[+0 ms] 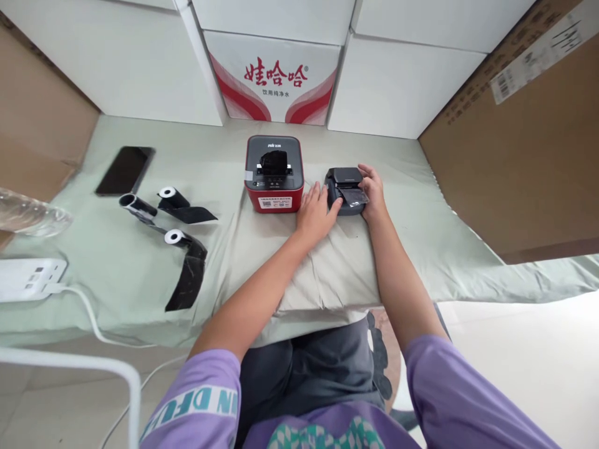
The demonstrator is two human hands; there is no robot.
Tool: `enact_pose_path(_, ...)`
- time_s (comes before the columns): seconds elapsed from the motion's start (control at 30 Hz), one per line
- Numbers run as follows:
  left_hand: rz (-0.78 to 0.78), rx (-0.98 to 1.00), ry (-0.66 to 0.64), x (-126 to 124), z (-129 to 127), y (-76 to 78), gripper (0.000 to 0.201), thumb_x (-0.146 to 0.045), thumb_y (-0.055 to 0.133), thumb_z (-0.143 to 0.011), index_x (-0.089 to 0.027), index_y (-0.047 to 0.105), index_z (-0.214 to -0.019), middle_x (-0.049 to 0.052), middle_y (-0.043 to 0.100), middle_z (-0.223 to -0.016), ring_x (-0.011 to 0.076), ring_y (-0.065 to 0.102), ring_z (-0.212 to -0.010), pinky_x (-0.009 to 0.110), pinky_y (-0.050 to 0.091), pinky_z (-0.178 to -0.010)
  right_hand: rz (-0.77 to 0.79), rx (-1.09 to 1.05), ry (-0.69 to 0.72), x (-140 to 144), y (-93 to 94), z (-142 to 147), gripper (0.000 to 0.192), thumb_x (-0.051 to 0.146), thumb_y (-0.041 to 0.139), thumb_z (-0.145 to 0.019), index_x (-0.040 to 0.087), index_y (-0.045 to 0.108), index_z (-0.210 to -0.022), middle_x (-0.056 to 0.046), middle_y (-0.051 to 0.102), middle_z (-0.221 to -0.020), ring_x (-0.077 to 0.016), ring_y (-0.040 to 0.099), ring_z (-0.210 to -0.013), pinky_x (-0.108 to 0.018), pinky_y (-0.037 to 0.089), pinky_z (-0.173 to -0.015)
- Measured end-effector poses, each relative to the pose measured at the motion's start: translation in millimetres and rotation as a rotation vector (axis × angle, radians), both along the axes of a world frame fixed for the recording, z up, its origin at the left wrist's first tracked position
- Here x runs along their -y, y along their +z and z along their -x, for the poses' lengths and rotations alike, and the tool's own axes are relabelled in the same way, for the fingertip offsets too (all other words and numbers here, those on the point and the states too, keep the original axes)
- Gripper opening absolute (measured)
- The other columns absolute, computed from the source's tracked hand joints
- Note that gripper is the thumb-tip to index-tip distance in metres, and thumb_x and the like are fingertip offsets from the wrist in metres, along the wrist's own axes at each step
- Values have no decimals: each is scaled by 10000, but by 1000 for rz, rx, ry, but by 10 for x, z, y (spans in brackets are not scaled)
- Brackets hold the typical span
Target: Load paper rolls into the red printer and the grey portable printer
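Observation:
A small black printer (347, 176) sits on the cloth-covered table, and a strip of dark film (354, 197) sticks out of its front. My left hand (314, 212) presses against the printer's left side, with the thumb near its front edge. On the opposite side, my right hand (371, 190) curls around the printer, its fingertips partly hidden behind it. Together both hands hold the printer between them. Just left of it stands a red and black printer (281, 201), with a black piece of film (274, 163) coming out of its top slot.
Farther left lie several black film rolls (174, 198) with loose ends and a phone (125, 170). A white power strip (28, 279) with a cable and a clear bottle (32, 214) are at the left edge. White boxes (281, 75) line the back; a cardboard box (524, 149) stands right.

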State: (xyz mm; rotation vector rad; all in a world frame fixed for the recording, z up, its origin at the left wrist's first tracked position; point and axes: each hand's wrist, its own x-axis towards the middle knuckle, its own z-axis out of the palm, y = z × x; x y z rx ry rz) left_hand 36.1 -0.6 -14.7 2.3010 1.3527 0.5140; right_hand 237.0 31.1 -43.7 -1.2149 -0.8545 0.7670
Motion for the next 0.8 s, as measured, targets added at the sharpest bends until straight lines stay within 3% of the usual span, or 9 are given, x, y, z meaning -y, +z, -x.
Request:
enact_pose_path(0.17,0,30,-8,-4,-5,-3,681,-492,315,-1092,-115,325,-1659,155,301,-1725,255,297,-1606,405,233,-1324,-23,5,8,13,12,11,403,456,721,-710,273,645,-1061,-30,698,-1097,-248,660,-1115,-475,527,-1081)
enact_pose_path(0.43,38,36,-16,-40,-10,12,692,-522,326,-1081,-113,369,-1638,151,258,-1740,259,282,-1612,410,223,-1328,-63,-50,-16,7,49,82,403,509,724,-724,257,642,-1028,-17,691,-1009,-223,679,-1027,-409,573,-969)
enact_pose_path(0.8,37,-15,-47,-47,-29,61,733,-527,358,-1065,-67,362,-1635,141,328,-1714,277,286,-1608,429,198,-1337,-70,-83,-55,-27,64,100,450,606,788,-699,263,587,-911,36,628,-863,-170,661,-907,-314,562,-852)
